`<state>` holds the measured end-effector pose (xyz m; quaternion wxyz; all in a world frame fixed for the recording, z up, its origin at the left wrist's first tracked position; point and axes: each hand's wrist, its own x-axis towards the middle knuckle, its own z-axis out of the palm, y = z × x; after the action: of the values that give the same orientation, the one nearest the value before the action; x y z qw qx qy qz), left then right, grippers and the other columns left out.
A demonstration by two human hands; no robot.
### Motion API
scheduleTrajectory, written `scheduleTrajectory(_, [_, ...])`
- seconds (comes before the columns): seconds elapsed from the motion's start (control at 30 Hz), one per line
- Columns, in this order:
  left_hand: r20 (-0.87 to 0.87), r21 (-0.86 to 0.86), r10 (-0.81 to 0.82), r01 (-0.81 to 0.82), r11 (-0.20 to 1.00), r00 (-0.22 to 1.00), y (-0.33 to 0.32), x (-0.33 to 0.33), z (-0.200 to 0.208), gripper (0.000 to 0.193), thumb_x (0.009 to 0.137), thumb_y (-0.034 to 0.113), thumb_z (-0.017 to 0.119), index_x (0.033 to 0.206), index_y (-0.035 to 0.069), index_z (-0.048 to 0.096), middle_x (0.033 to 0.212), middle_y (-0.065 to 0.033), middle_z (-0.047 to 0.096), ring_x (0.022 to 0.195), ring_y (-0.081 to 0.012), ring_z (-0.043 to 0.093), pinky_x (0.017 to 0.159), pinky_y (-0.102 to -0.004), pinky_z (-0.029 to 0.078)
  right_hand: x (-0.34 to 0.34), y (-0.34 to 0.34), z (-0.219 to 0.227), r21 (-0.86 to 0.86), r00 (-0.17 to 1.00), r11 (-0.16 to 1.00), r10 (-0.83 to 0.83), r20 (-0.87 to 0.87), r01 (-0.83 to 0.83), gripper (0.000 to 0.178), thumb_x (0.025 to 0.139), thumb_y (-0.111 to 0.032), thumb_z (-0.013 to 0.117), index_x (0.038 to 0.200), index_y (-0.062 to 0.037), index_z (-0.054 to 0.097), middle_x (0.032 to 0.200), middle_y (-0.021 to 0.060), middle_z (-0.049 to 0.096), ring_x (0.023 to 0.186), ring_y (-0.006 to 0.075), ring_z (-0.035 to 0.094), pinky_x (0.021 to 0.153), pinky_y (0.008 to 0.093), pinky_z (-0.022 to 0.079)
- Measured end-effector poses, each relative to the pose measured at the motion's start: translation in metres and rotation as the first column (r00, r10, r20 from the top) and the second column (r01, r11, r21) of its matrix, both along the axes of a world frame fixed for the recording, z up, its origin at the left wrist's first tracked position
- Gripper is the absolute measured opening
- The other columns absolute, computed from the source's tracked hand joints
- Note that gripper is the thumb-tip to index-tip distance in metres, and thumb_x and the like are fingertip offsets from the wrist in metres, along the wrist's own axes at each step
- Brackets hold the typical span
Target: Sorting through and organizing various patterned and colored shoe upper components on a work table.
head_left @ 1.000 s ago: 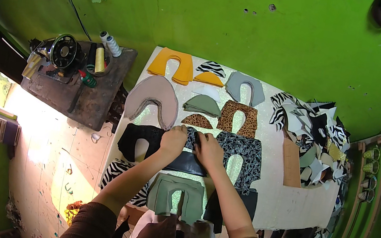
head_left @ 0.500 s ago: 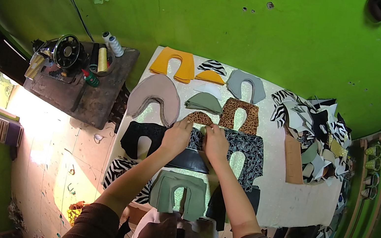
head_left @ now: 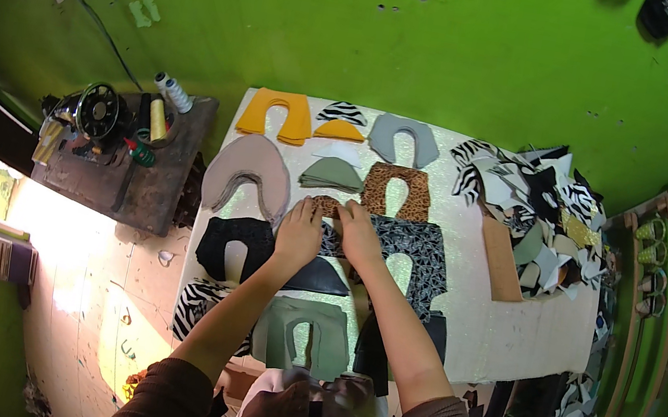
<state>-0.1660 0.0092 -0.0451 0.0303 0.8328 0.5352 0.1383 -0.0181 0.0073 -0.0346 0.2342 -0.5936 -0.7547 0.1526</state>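
Observation:
Both hands are at a small half-moon stack of brown leopard-print pieces [head_left: 324, 205] in the middle of the table. My left hand [head_left: 299, 234] has its fingers closed at the stack's left end, and my right hand [head_left: 359, 237] at its right end. Beneath and between them lies a black-and-grey patterned piece [head_left: 331, 241], partly hidden by the hands. A dark half-moon piece [head_left: 321, 277] lies nearer me. Just beyond are green half-moon pieces [head_left: 332, 175], and to the right a leopard-print U-shaped stack [head_left: 384, 183].
More U-shaped stacks surround the hands: yellow [head_left: 258, 109], grey [head_left: 423, 143], pinkish [head_left: 227, 164], black [head_left: 215, 240] and green [head_left: 276, 326]. Zebra-print pieces [head_left: 196, 309] lie at the near left. A scrap heap [head_left: 550, 195] covers the table's far right. A sewing machine [head_left: 98, 114] stands left.
The view has shifted slightly, so the table sits a little further left in it. Both hands remain at the leopard-print half-moon stack, with the right hand's fingers moved slightly over it.

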Motion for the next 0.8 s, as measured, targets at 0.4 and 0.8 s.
scheduleTrajectory(0.4, [0.275,0.056,-0.216,0.209,0.976,0.937,-0.083,0.128,0.049,0.036,0.076,0.006,0.052,0.110,-0.003,0.051,0.115,-0.0214,0.051,0.104,-0.0352,0.050,0.092,-0.0424,0.038,0.113,-0.087,0.037,0.201,0.931,0.963,-0.101,-0.351,0.181,0.014,0.079,-0.003,0.051,0.092,-0.0031,0.056,0.089,0.0131,0.058,0.075,0.0326,0.059,0.062,0.0382,0.049])
scheduleTrajectory(0.8, [0.327,0.163,-0.233,0.189,0.968,0.916,-0.137,0.340,0.073,0.029,0.072,0.008,0.055,0.098,-0.005,0.053,0.119,-0.0209,0.047,0.112,-0.0370,0.044,0.096,-0.0455,0.033,0.306,-0.159,0.062,0.058,0.951,0.991,-0.099,-0.293,0.121,0.026,0.080,-0.003,0.048,0.105,-0.0002,0.052,0.100,0.0151,0.056,0.086,0.0322,0.058,0.071,0.0357,0.049])
